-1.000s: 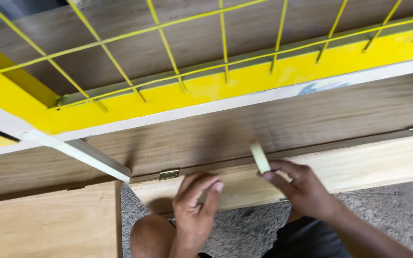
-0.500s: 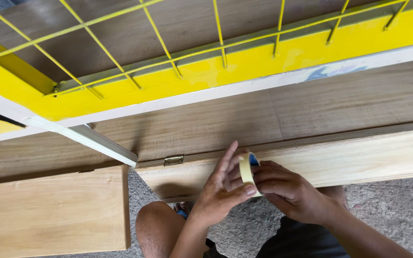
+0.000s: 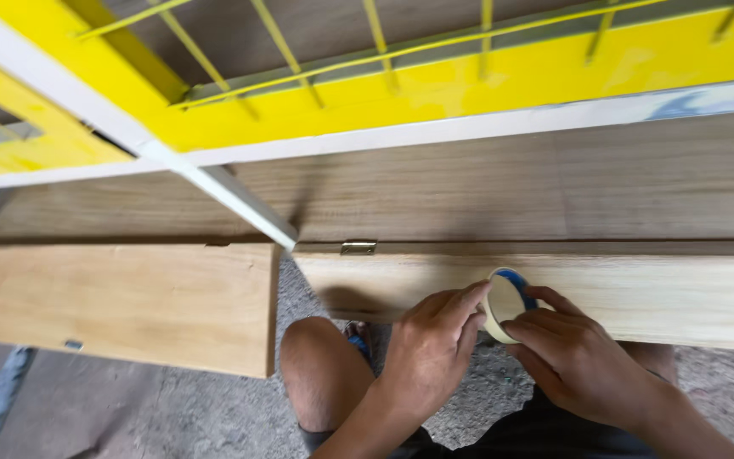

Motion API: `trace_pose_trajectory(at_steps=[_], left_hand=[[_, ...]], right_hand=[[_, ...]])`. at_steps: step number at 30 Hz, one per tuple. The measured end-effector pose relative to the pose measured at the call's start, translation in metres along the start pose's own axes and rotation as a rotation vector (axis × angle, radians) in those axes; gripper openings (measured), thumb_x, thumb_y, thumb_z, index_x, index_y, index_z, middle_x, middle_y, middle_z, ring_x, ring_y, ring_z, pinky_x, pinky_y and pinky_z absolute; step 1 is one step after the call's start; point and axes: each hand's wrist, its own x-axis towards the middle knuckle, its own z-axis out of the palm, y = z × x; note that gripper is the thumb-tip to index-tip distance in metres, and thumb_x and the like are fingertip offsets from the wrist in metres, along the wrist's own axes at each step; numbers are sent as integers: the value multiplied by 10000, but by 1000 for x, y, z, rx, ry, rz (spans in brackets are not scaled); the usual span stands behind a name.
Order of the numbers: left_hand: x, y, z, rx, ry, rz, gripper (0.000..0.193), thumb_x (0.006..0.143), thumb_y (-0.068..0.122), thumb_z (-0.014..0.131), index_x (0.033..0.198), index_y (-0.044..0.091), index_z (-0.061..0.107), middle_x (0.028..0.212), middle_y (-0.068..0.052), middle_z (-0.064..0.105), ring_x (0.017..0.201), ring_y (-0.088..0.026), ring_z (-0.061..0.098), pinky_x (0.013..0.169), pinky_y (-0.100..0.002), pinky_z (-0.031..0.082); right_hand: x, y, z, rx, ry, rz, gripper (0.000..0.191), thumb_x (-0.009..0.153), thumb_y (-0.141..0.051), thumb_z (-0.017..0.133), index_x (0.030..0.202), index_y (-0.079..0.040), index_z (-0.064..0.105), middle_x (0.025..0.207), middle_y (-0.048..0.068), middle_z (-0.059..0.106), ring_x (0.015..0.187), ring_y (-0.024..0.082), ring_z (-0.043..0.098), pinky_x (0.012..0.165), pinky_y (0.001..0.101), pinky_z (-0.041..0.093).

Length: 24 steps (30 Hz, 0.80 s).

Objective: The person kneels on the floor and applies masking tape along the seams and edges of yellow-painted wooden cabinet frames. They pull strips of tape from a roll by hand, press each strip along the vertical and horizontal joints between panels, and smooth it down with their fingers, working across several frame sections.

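Both hands have drawn together since the earlier frames: the left hand (image 3: 435, 353), which a moment ago lay flat against the pale wooden board (image 3: 664, 293), now meets the right hand (image 3: 575, 361) on the roll of masking tape (image 3: 503, 304), and the view has closed in on them.

That roll sits at about 5 o'clock in the view, just in front of the board's lower face. It is cream with a blue inner core, seen edge-on and tilted. The right hand grips it from the 4 o'clock side, thumb over the rim and fingers wrapped beneath. The left hand comes in from 7 o'clock; its fingers press the roll's outer face, the forefinger along the rim, so both grips are closed on the roll.

Judging by that forefinger, the step in hand looks like finding and lifting the loose end of the tape. Next, a fingernail would have to catch the end while the right hand holds the roll steady. Whether an end is already lifted I cannot tell.

Both wrists are bent inward, forearms rising from the bottom edge, with a bare knee (image 3: 320, 365) at 7 o'clock. A small brass hinge (image 3: 358, 247) sits at 11 o'clock from the hands, and a yellow frame with wire mesh (image 3: 435, 110) runs across at 12 o'clock.
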Motion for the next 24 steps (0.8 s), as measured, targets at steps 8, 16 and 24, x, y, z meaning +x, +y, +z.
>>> trace_pose_trajectory(at_steps=[8, 16, 24], left_hand=[[-7, -14, -25, -436, -234, -553, 381, 930, 56, 710, 1291, 48, 588, 978, -70, 684, 862, -136, 691, 767, -273, 638], [-15, -41, -109, -246, -148, -791, 244, 918, 128, 700, 1156, 88, 667, 949, -51, 701, 863, -144, 686, 777, -299, 631], [33, -50, -217, 417, 12, -638, 171, 918, 107, 733, 1016, 36, 613, 877, -104, 740, 809, -162, 731, 727, -312, 609]], right_hand=[[18, -23, 0, 21, -63, -4, 168, 861, -219, 730, 878, -59, 686, 764, 77, 716, 742, 252, 712, 1023, 484, 497], [71, -37, 59, 140, -38, -30, 338, 976, -358, 608, 851, -54, 683, 733, 129, 673, 670, 277, 657, 623, 441, 538], [173, -70, 161, 476, -7, 296, 516, 988, -528, 564, 745, -78, 638, 497, 78, 572, 421, 261, 568, 428, 431, 465]])
